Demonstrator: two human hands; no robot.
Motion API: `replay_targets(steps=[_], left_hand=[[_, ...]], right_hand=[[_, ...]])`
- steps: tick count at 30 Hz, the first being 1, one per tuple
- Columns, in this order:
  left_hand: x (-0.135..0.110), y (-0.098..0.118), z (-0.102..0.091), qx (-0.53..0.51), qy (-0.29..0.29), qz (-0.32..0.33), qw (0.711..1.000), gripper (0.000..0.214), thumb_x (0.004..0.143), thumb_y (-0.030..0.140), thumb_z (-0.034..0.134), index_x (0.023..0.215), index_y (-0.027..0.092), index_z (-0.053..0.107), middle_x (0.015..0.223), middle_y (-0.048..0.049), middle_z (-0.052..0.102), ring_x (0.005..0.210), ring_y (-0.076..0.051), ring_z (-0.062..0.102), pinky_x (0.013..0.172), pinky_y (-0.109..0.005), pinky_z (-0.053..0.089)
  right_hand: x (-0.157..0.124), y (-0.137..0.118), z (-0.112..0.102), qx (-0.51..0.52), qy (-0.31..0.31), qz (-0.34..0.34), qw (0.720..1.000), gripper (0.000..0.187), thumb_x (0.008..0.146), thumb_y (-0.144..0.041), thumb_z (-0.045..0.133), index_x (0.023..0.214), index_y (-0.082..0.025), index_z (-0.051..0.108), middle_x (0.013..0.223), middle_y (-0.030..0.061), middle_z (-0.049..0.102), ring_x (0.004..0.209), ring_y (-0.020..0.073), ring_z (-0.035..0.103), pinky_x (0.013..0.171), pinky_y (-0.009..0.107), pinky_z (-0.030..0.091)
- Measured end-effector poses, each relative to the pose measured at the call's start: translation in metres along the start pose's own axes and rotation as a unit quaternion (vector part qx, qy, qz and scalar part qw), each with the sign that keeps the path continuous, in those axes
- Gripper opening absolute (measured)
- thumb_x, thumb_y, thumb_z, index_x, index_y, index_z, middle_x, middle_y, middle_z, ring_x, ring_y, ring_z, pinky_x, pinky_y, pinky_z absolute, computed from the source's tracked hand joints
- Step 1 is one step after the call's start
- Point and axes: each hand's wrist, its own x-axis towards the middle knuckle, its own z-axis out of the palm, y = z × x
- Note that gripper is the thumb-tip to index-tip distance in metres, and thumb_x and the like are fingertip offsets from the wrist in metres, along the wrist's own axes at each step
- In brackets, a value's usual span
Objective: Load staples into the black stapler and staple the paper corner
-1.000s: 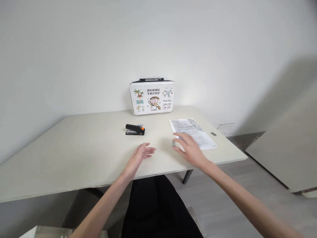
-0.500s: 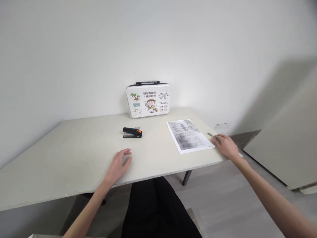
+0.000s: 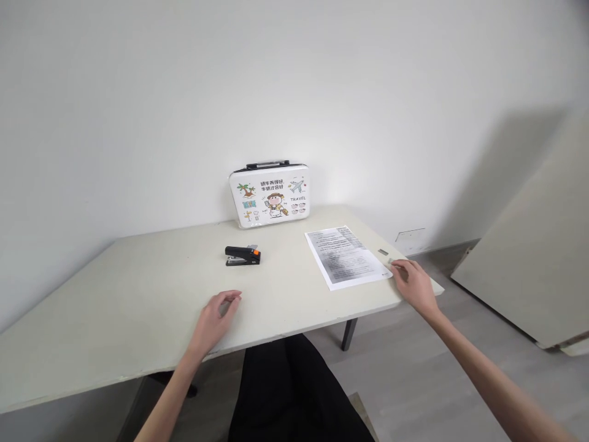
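Observation:
My left hand [image 3: 212, 319] rests on the pale table [image 3: 138, 294] near its front edge, fingers loosely bent, with nothing in it. A black stapler with an orange tip [image 3: 242, 255] lies beyond it. My right hand [image 3: 413, 283] lies flat at the table's right edge, just right of a printed sheet of paper [image 3: 345, 256]. Its fingertips touch a small pale piece [image 3: 390, 262] that I cannot make out. A small grey strip [image 3: 383, 252] lies just beyond the fingers.
A white case with cartoon travel pictures and a black handle [image 3: 269, 196] stands upright against the wall at the back of the table. A large board [image 3: 529, 258] leans at the right over the grey floor. My dark-clad legs are under the table.
My right hand swung from over the paper to the table's right edge beside the grey strip. My left hand drew back and left toward the front edge. The camera shifted slightly right.

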Motion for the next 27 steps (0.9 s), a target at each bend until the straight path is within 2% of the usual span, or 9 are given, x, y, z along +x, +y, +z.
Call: replay_targets(steps=[3, 7, 14, 20, 27], left_hand=[[0.0, -0.0001, -0.0012, -0.001, 0.005, 0.002, 1.0, 0.038, 0.093, 0.056, 0.057, 0.109, 0.027, 0.075, 0.12, -0.008, 0.078, 0.112, -0.031, 0.071, 0.095, -0.041, 0.056], [0.0001, 0.0001, -0.0023, -0.005, 0.003, -0.001, 1.0, 0.038, 0.093, 0.055, 0.057, 0.11, 0.026, 0.075, 0.12, -0.0077, 0.078, 0.112, -0.031, 0.071, 0.093, -0.04, 0.057], [0.001, 0.0006, -0.0023, -0.007, 0.002, 0.002, 1.0, 0.037, 0.093, 0.054, 0.058, 0.11, 0.026, 0.075, 0.12, -0.0074, 0.078, 0.111, -0.03, 0.071, 0.101, -0.041, 0.054], [0.0002, -0.0004, -0.0025, -0.006, 0.003, -0.001, 1.0, 0.037, 0.093, 0.054, 0.056, 0.108, 0.026, 0.075, 0.118, -0.0069, 0.078, 0.11, -0.03, 0.072, 0.088, -0.037, 0.057], [-0.0047, 0.0048, -0.0042, -0.033, 0.005, -0.005, 0.999, 0.033, 0.094, 0.051, 0.057, 0.106, 0.027, 0.075, 0.116, -0.0069, 0.078, 0.109, -0.03, 0.072, 0.094, -0.038, 0.055]], right_hand=[[-0.0004, -0.0025, 0.0003, -0.016, -0.013, -0.015, 1.0, 0.033, 0.098, -0.046, 0.05, 0.103, -0.022, 0.072, 0.114, 0.0137, 0.076, 0.108, 0.0316, 0.07, 0.097, 0.045, 0.053], [0.0005, -0.0032, 0.0023, -0.037, -0.031, -0.025, 0.999, 0.033, 0.098, -0.042, 0.048, 0.106, -0.021, 0.073, 0.116, 0.0131, 0.077, 0.112, 0.032, 0.069, 0.101, 0.045, 0.052], [0.0003, -0.003, 0.0053, -0.068, -0.039, 0.01, 0.997, 0.035, 0.096, -0.038, 0.047, 0.115, -0.023, 0.073, 0.126, 0.0124, 0.076, 0.12, 0.0327, 0.068, 0.099, 0.046, 0.053], [-0.0008, -0.0017, 0.0043, -0.059, -0.034, 0.007, 0.998, 0.037, 0.097, -0.035, 0.044, 0.113, -0.022, 0.074, 0.123, 0.0129, 0.078, 0.116, 0.0312, 0.071, 0.1, 0.044, 0.054], [-0.004, -0.0082, 0.0008, -0.052, -0.031, 0.013, 0.998, 0.043, 0.101, -0.043, 0.041, 0.119, -0.02, 0.073, 0.121, 0.0153, 0.078, 0.115, 0.0332, 0.071, 0.099, 0.045, 0.053]])
